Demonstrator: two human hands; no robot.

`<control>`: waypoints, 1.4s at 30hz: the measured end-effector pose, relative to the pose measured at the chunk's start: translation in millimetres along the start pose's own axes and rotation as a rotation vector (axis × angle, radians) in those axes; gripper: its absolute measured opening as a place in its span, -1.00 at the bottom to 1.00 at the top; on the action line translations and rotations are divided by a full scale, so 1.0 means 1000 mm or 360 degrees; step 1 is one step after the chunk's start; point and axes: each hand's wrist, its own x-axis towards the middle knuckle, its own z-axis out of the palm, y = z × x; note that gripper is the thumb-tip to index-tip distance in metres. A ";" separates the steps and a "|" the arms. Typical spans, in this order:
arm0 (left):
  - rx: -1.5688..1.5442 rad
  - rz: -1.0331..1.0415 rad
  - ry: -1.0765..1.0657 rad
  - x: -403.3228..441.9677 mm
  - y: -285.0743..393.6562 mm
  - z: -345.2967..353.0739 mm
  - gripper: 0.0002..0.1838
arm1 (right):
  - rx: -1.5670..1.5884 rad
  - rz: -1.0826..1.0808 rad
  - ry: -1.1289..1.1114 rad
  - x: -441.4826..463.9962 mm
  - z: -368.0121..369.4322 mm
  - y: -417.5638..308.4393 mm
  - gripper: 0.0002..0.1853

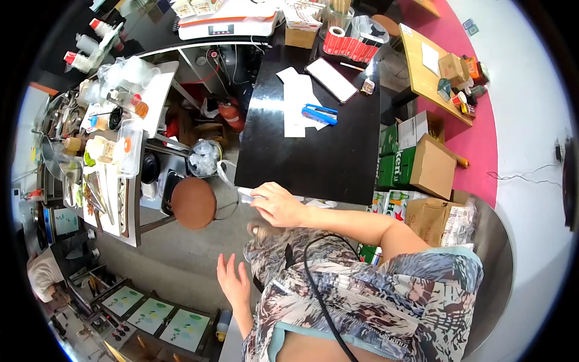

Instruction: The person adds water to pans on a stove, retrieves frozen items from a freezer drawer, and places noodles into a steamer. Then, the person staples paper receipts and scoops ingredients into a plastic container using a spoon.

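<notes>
My right hand [276, 204] is at the near left corner of the black table [307, 163], its fingers bent round a thin white item that shows only in part. My left hand [234, 280] hangs over the floor to the left of my body, fingers apart, holding nothing. Farther up the table lie white paper slips [295, 108] with a blue stapler [319, 114] on them. A phone with a white screen [332, 79] rests beside the papers, and a small packaged item [368, 86] is right of it.
A round brown stool [193, 203] stands left of the table. Cardboard boxes [433, 166] and green cartons are on the right. A white scale [228, 24] and a box [300, 37] are at the far end. Bottles and utensils crowd the left counter [136, 205]. Another person [45, 276] is at the lower left.
</notes>
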 end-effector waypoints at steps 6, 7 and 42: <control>-0.0136 -0.0176 0.0084 -0.098 -0.179 -0.102 -0.64 | -0.0031 -0.0063 -0.0125 0.031 0.156 -0.146 -0.83; -0.0115 -0.0198 0.0071 -0.112 -0.217 -0.122 -0.64 | -0.0051 -0.0068 -0.0115 0.038 0.193 -0.171 -0.83; -0.0007 -0.0571 -0.0170 -0.110 -0.933 -0.560 -0.58 | 0.0243 -0.0326 -0.1107 0.410 0.895 -0.583 -0.84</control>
